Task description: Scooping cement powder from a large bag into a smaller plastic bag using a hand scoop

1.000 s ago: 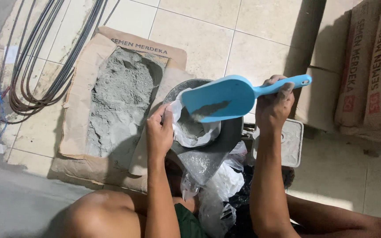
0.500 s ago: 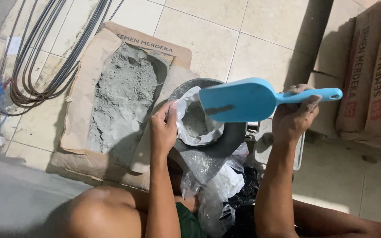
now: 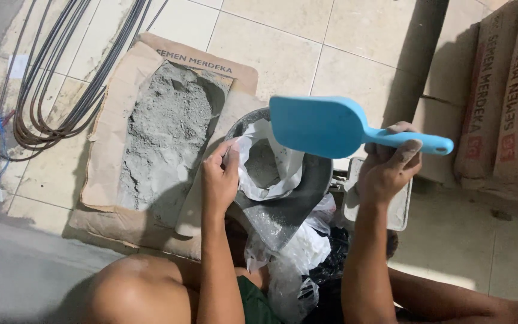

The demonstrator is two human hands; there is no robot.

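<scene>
My left hand point(image 3: 219, 180) pinches the plastic bag point(image 3: 271, 171) open; my right hand point(image 3: 386, 171) grips the blue scoop point(image 3: 331, 127). A slipped rim could spill grey powder point(image 3: 262, 163).

The floor point(image 3: 283, 36) has big pale tiles with thin lines between them. A bundle of dark cables point(image 3: 61, 78) curls on the left. Brown paper sacks point(image 3: 511, 102) lean on the right. A grey concrete strip point(image 3: 13, 270) runs along the bottom left.
</scene>
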